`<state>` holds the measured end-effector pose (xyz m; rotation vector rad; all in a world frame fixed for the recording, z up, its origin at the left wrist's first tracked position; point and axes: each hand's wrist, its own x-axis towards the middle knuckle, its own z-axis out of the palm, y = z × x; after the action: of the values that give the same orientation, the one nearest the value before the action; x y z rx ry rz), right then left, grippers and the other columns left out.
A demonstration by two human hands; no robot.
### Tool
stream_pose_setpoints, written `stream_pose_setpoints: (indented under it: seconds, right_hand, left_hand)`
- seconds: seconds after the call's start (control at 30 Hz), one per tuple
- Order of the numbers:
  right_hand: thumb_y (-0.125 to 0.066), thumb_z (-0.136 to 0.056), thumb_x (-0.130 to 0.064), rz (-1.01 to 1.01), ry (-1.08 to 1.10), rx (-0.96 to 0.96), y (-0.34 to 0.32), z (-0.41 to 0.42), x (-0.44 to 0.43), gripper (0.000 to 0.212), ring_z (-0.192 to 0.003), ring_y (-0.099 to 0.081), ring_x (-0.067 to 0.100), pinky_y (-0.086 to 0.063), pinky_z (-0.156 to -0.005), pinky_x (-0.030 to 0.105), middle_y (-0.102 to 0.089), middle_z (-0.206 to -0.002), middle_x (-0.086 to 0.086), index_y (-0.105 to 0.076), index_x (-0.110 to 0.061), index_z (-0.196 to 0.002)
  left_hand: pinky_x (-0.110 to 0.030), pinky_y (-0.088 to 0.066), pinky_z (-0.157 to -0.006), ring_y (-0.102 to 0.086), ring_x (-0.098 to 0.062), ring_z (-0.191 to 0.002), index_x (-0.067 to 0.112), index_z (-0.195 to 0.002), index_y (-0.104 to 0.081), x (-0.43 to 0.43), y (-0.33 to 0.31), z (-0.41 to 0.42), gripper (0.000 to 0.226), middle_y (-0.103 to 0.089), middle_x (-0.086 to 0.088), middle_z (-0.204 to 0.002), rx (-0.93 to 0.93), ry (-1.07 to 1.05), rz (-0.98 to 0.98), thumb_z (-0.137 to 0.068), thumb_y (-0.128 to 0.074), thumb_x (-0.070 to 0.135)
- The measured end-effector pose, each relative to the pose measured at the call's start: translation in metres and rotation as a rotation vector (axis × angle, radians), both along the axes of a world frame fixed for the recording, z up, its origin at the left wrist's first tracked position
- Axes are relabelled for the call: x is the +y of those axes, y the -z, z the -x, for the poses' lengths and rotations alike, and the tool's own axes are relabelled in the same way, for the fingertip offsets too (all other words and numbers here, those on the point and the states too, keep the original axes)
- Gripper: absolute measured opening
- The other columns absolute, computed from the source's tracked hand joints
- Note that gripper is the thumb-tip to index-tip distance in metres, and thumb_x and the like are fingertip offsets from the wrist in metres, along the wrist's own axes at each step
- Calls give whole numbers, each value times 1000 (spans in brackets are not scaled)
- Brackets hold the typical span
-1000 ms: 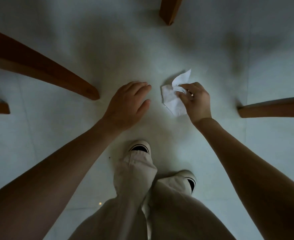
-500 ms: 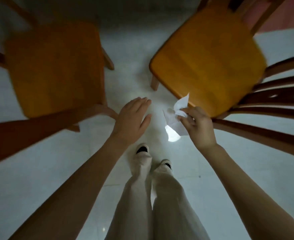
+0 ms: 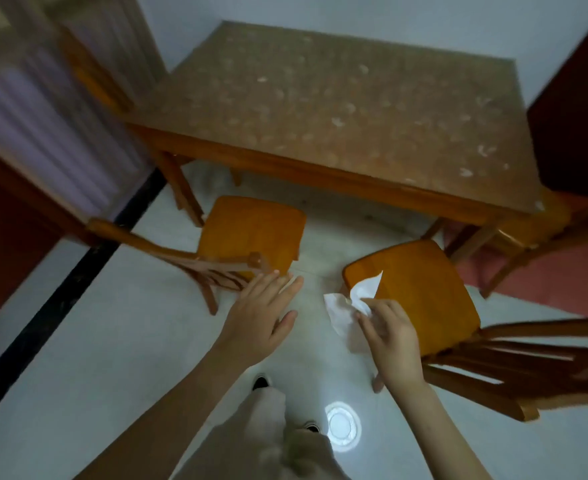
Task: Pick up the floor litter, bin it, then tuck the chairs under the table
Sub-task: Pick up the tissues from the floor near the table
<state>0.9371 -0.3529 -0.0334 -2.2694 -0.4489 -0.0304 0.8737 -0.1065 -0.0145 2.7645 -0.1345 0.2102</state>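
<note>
**Litter in hand; chairs untucked**

Right hand (image 3: 391,336), lower centre-right of frame, pinches a crumpled white tissue (image 3: 349,308) off the floor. Left hand (image 3: 259,315), centre frame, is spread flat and empty. Two wooden chairs, left chair (image 3: 251,230) and right chair (image 3: 420,289), stand clear of the table (image 3: 320,112) in the upper frame. Pale tiled floor (image 3: 112,358) below.

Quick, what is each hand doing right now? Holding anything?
Left hand: open, fingers spread, holding nothing.
Right hand: fingers shut on a crumpled white tissue.
</note>
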Motion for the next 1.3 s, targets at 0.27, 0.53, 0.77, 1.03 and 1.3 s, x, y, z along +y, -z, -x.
stream_pose_setpoints:
  seconds: [0.27,0.53,0.77,1.03,1.3]
  right_hand:
    - [-60,-95,-29,67,-209,81,16,54,46,23,-93,-59,12,-56,-74,33,-64,-105,-3,-66,-19,-116]
    - [-63,-94,-20,61,-505,48,3,86,165,20,-90,-58,16,-48,-76,28,-62,-100,-3,-68,-14,-113]
    - [-64,-93,-26,63,-637,12,8,146,304,20,-91,-61,13,-53,-77,29,-64,-101,-5,-68,-16,-111]
    - [-63,-95,-25,16,-697,14,-1,229,463,25,-92,-58,10,-52,-80,26,-62,-101,-4,-67,-14,-116]
    - [-66,-92,-21,82,-655,8,-9,222,559,25,-82,-55,4,-39,-72,2,-61,-95,-4,-68,-12,-115]
  left_hand:
    - [-42,-24,-115,-36,-22,-137,24,-145,-39,39,15,124,51,-45,1,-147,129,-266,-71,-97,-37,40]
    - [-38,-15,-116,-30,-17,-141,30,-148,-32,107,13,216,52,-39,7,-150,176,-540,-74,-99,-30,45]
    - [-36,-16,-113,-36,-17,-138,30,-147,-30,210,17,311,54,-43,7,-148,184,-751,-48,-100,-15,50]
    - [-36,-11,-116,-33,-19,-140,27,-148,-33,369,4,404,53,-41,4,-149,189,-836,-88,-98,-25,46]
    - [-38,-15,-116,-29,-17,-142,26,-147,-35,472,4,392,52,-40,6,-149,147,-783,-13,-98,-30,44]
